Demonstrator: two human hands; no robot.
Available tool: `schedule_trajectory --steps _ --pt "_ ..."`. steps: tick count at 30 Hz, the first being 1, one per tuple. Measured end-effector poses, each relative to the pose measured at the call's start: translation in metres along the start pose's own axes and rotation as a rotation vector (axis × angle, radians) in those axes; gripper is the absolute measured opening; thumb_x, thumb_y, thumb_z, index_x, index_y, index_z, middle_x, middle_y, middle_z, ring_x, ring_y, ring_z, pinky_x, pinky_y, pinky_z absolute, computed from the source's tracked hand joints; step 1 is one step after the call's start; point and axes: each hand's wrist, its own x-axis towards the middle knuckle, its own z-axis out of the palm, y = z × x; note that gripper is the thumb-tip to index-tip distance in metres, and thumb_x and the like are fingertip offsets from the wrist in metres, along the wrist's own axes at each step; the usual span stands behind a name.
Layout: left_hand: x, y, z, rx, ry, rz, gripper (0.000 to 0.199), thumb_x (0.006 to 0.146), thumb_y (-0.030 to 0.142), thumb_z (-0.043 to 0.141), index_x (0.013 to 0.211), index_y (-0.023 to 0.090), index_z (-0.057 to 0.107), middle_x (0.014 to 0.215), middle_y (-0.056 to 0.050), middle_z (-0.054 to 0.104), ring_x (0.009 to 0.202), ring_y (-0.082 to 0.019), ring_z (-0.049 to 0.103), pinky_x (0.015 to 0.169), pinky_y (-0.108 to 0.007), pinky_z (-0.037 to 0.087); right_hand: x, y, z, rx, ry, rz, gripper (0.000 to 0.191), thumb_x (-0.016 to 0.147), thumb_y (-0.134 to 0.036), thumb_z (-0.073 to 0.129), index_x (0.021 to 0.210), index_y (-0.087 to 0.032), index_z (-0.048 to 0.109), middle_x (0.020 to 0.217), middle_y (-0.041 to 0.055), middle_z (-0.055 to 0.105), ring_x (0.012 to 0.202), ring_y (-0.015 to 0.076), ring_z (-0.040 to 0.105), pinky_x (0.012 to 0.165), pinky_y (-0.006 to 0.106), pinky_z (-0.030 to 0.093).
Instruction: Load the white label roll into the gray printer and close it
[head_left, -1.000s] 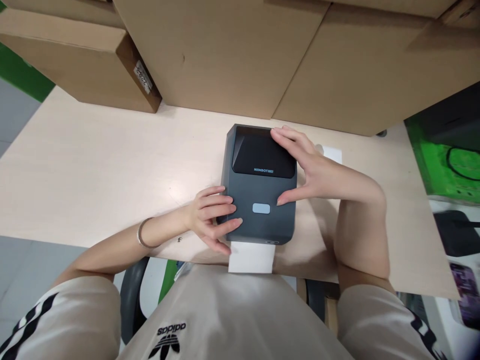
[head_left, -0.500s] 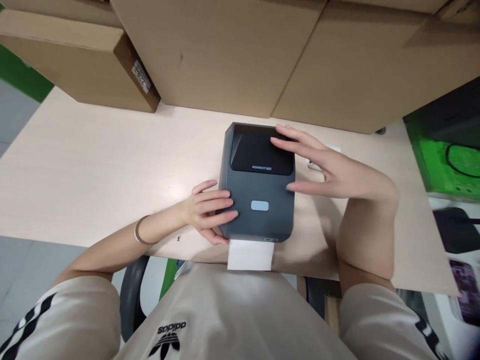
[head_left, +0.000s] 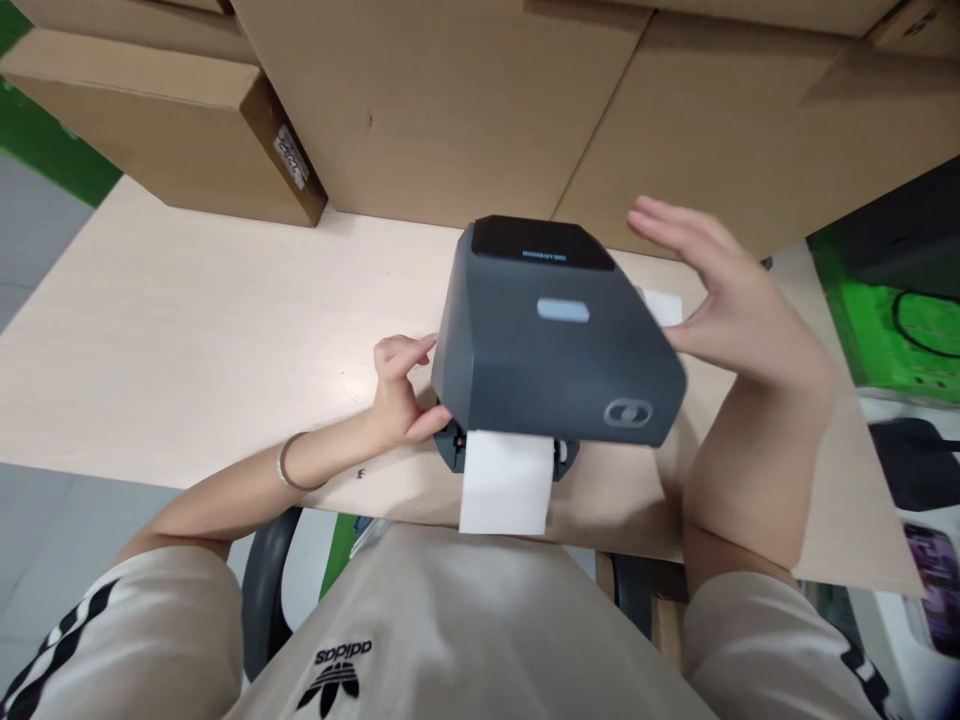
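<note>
A dark grey label printer [head_left: 547,350] stands on the table in front of me, its lid tilted up at the front so that parts of the base show beneath. From the gap a strip of white paper [head_left: 506,490] hangs toward me. My left hand [head_left: 401,395] is at the printer's left side, thumb against the lower front corner and fingers bent, thumb and forefinger apart. To the right of the lid is my right hand [head_left: 712,290], fingers stretched and spread from the thumb. The thumb tip reaches the lid's right edge; whether it presses there I cannot tell.
Large cardboard boxes [head_left: 457,110] line the back of the table [head_left: 187,330]. A flatter box [head_left: 150,130] stands at the back left. Behind the printer's right side lies a small white paper [head_left: 664,306]. A phone [head_left: 934,580] shows at the far right.
The printer's lid has swung up, uncovering the base and more of the paper strip. My right hand has moved right, off the lid's top. My left fingers have drawn back from the front.
</note>
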Motion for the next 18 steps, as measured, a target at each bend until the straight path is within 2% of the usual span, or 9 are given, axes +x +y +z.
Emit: schedule_trajectory --steps 2,4,6,9,12,14,18 --pt "0.002 -0.005 -0.002 0.018 -0.101 0.007 0.058 0.105 0.064 0.042 0.149 0.026 0.042 0.096 -0.003 0.05 0.081 -0.021 0.05 0.071 -0.038 0.048 0.003 0.005 0.003 0.057 0.155 0.042 0.073 0.091 -0.065 0.069 0.153 -0.028 0.055 0.158 0.0125 0.052 0.148 0.0328 0.051 0.127 0.055 0.042" --pt "0.006 -0.009 -0.004 -0.014 -0.205 0.035 0.048 0.108 0.052 0.042 0.146 0.024 0.049 0.09 -0.002 0.048 0.08 -0.021 0.05 0.07 -0.037 0.047 0.006 0.01 0.012 0.071 0.277 0.1 0.07 0.091 -0.064 0.069 0.148 -0.027 0.056 0.15 0.0143 0.058 0.137 0.0322 0.059 0.12 0.055 0.049" --pt "0.01 -0.012 -0.006 -0.084 -0.305 0.065 0.043 0.11 0.046 0.04 0.143 0.024 0.055 0.086 -0.001 0.045 0.08 -0.02 0.049 0.068 -0.036 0.046 0.011 0.011 0.023 0.072 0.336 0.214 0.069 0.093 -0.063 0.066 0.149 -0.028 0.049 0.139 0.0147 0.065 0.121 0.0308 0.066 0.106 0.055 0.056" --pt "0.013 -0.013 -0.006 -0.19 -0.399 0.062 0.042 0.111 0.044 0.038 0.137 0.023 0.063 0.085 -0.001 0.044 0.079 -0.02 0.048 0.067 -0.035 0.045 0.02 0.007 0.041 0.162 0.365 0.455 0.068 0.095 -0.067 0.058 0.148 -0.028 0.041 0.113 0.0114 0.076 0.092 0.0284 0.07 0.084 0.051 0.058" --pt "0.011 -0.014 -0.005 -0.252 -0.402 0.004 0.038 0.109 0.046 0.044 0.119 0.02 0.07 0.085 -0.001 0.043 0.081 -0.02 0.048 0.067 -0.035 0.046 0.028 0.0 0.052 0.313 0.418 0.585 0.077 0.087 -0.068 0.065 0.147 -0.025 0.044 0.101 0.0106 0.078 0.078 0.0274 0.067 0.06 0.043 0.051" --pt "0.01 -0.015 -0.004 -0.266 -0.407 -0.033 0.034 0.107 0.046 0.048 0.11 0.02 0.07 0.086 -0.002 0.043 0.081 -0.021 0.048 0.067 -0.036 0.046 0.031 -0.003 0.055 0.416 0.465 0.611 0.079 0.083 -0.063 0.072 0.147 -0.024 0.047 0.099 0.0094 0.078 0.064 0.0222 0.061 0.047 0.036 0.039" --pt "0.01 -0.015 -0.005 -0.276 -0.431 -0.053 0.031 0.106 0.044 0.05 0.107 0.019 0.068 0.088 -0.003 0.043 0.081 -0.02 0.048 0.067 -0.035 0.046 0.032 -0.004 0.053 0.568 0.468 0.639 0.075 0.082 -0.054 0.078 0.147 -0.028 0.051 0.103 0.0051 0.079 0.044 0.0103 0.039 0.04 0.031 0.023"
